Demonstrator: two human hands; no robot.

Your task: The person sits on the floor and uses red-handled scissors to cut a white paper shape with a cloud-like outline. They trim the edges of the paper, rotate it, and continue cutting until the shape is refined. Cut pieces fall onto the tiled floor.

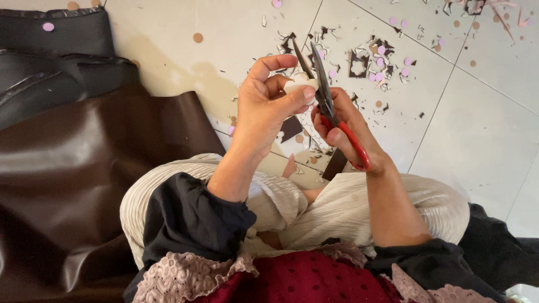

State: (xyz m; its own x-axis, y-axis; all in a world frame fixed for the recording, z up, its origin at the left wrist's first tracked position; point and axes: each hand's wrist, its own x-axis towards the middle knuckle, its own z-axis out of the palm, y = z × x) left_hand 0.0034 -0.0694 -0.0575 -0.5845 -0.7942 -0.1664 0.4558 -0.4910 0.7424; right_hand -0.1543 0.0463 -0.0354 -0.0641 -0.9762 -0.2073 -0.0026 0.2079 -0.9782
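The left hand [264,106] is raised, wrist bent, its grip pinching a small cream cut-out piece [299,84]. Just right of it, the right hand [342,126] closes around red-handled scissors [331,109], blades parted at the piece's edge.

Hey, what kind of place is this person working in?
Probably a home or small craft workspace on a tiled floor: offcuts lie scattered, dark brown leather-like sheet lies alongside, and the right hand holds scissors.

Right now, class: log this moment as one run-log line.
left hand: pinches small white cutout | right hand: holds red-handled scissors, blades at cutout | floor: scattered scraps
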